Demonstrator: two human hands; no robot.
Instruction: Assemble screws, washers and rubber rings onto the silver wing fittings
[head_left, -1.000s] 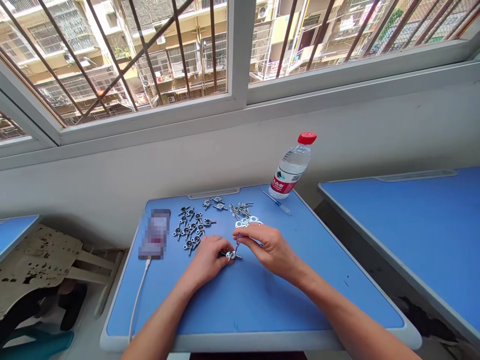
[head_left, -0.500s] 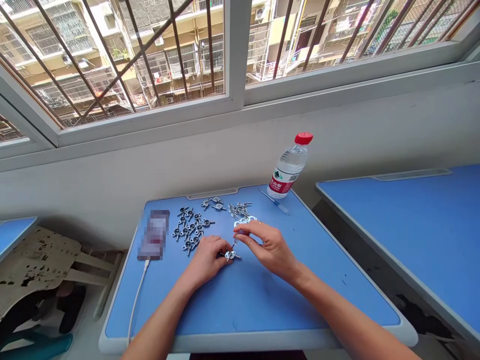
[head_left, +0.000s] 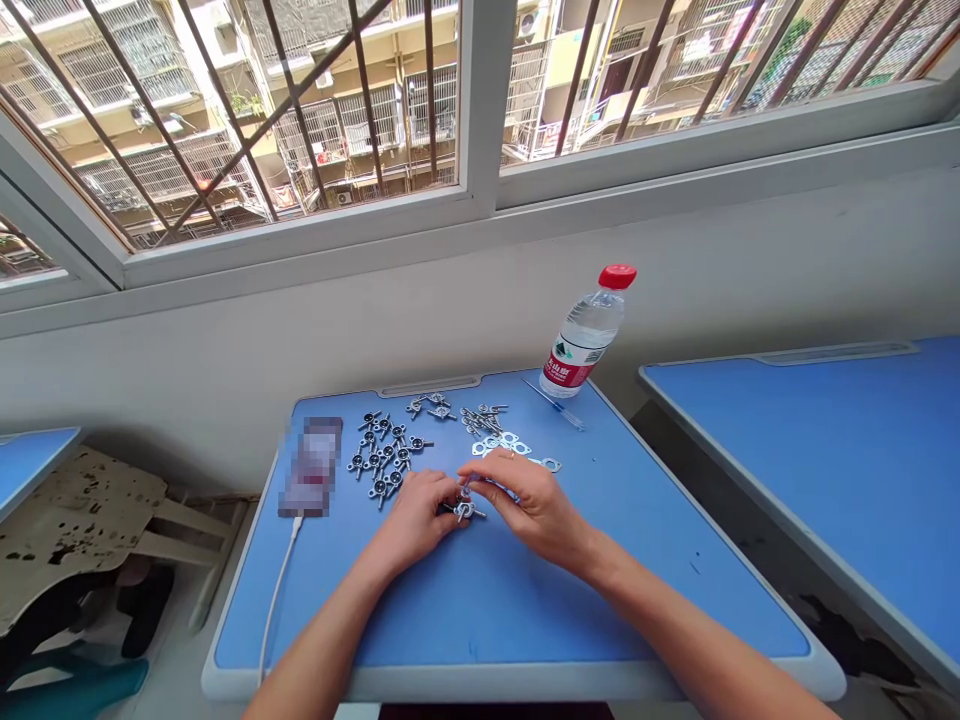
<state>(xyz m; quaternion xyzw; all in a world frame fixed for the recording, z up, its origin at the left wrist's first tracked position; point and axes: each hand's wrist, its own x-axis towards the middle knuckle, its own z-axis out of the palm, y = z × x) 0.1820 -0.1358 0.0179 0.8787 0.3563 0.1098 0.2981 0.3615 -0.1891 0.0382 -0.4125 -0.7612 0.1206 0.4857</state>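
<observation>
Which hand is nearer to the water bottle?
Right. The right hand lies below and left of the water bottle; the left hand lies farther left, beside the metal parts.

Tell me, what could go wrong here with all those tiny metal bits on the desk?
The part pinched between the left hand and right hand is small, so it could slip and roll off the desk. A forearm sweep might scatter the loose parts behind the hands. The bottle stands near the back edge; a knock could tip it.
</observation>
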